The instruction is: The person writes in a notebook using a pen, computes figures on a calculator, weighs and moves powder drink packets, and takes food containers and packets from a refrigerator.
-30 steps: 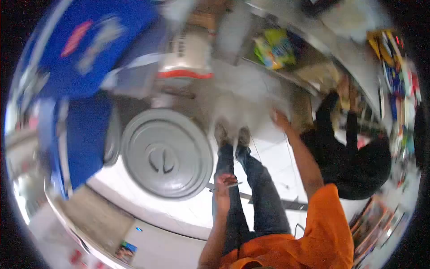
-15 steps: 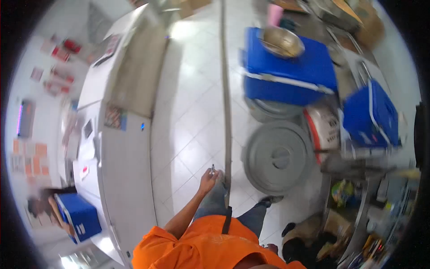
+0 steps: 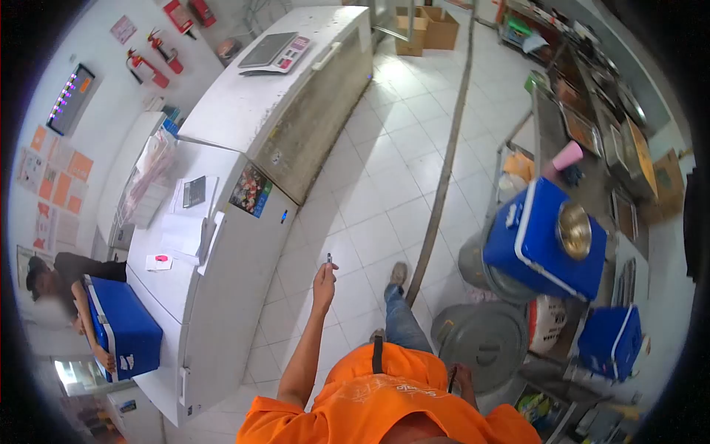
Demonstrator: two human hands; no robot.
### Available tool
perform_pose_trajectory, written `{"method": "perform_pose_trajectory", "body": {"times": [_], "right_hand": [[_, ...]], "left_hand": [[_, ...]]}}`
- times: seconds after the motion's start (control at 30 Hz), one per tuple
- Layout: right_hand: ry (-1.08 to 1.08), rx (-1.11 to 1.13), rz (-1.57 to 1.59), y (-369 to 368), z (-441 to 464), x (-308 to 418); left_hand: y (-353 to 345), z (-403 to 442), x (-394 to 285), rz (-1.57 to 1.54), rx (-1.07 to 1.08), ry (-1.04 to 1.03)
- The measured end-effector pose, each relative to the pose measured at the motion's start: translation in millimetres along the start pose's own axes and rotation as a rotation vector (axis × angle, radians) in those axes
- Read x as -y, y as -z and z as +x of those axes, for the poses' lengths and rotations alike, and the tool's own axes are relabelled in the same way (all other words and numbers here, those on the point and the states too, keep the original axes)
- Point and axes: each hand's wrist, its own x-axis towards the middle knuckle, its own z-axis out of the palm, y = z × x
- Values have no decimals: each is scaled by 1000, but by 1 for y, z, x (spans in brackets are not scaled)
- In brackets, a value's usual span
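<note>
In the head view, a tiled floor [image 3: 362, 189] runs away from the person, with a dark groove [image 3: 442, 181] along it, between white freezers on the left and a long surface [image 3: 543, 132] on the right. On the far freezer [image 3: 214, 115], a scale [image 3: 277, 53] sits by the wall-side edge. On the near freezer [image 3: 214, 355], a calculator [image 3: 194, 192] and papers [image 3: 183, 240] lie toward the aisle-side edge, while a plastic bag [image 3: 157, 159] is at the opposite edge. Beyond that freezer's near-left corner, another person [image 3: 80, 270] has an arm against a blue cooler [image 3: 140, 333].

A pink cup [image 3: 567, 156] stands near the surface's aisle-side edge. Nearer, a metal bowl [image 3: 574, 230] rests on a second blue cooler [image 3: 510, 237]; a grey lidded bin [image 3: 481, 348] stands on the floor beside the person. Cardboard boxes [image 3: 440, 28] sit at the floor's far end.

The left hand [image 3: 324, 288] holds a slim object [image 3: 329, 259], its fingers closed around the lower end, above the floor. The object's long axis runs nearly in line with the forearm, its free end pointing away from the body. The right hand [image 3: 464, 376] is low beside the orange shirt [image 3: 392, 392], near the bin; I cannot tell whether it grips anything.
</note>
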Motion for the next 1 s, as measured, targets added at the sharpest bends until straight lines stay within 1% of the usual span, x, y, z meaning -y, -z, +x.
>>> {"method": "perform_pose_trajectory", "body": {"times": [0.07, 0.17, 0.23, 0.3, 0.33, 0.4, 0.43, 0.47, 0.5, 0.53, 0.6, 0.63, 0.67, 0.7, 0.73, 0.77, 0.8, 0.83, 0.87, 0.9, 0.93, 0.97, 1.0], "right_hand": [[-40, 32, -114, -12, 27, 59], [-23, 107, -244, -35, 100, 145], [44, 164, -299, -53, 161, 214], [137, 216, -332, -67, 211, 287], [212, 249, -330, -76, 240, 332], [402, 309, -328, -97, 303, 429], [455, 288, -428, -108, 323, 485], [507, 262, -528, -120, 342, 543], [740, 102, -797, -138, 325, 622], [778, 93, -782, -153, 326, 690], [851, 87, -727, -177, 340, 802], [883, 91, -693, -185, 349, 853], [913, 116, -679, -192, 364, 895], [909, 106, -634, -198, 376, 932], [909, 116, -609, -201, 395, 961], [902, 148, -605, -204, 421, 985], [754, 207, -481, -203, 440, 1000], [596, 246, -364, -202, 465, 1012], [437, 275, -409, -185, 507, 1014], [213, 389, -301, -172, 520, 1024], [72, 421, -342, -159, 526, 1043], [8, 383, -464, -150, 524, 1067], [-11, 336, -563, -140, 521, 1096]], "left_hand": [[2, 48, -5, 114, -47, -217], [7, 116, -4, 250, -179, -226], [10, 165, 29, 374, -278, -220], [18, 188, 62, 535, -288, -90], [17, 195, 76, 675, -323, 26], [25, 201, 108, 825, -221, 124], [31, 198, 109, 843, -109, 205], [27, 193, 106, 916, -130, 261], [27, 192, 100, 856, -144, 376], [22, 194, 98, 785, -161, 490], [22, 214, 117, 949, 48, 561], [15, 230, 118, 981, 121, 617], [-5, 249, 92, 780, -73, 894], [-11, 284, 105, 739, -24, 978], [-20, 322, 107, 693, -27, 972], [-33, 365, 99, 715, -25, 892], [-39, 422, 73, 704, 95, 916], [-55, 474, 73, 752, -43, 720], [-66, 526, -9, 688, -50, 675], [-82, 582, -13, 813, -182, 447], [-96, 633, -84, 648, -311, 421], [-113, 687, -115, 563, -470, 170], [-124, 742, -161, 558, -449, 104]]}}
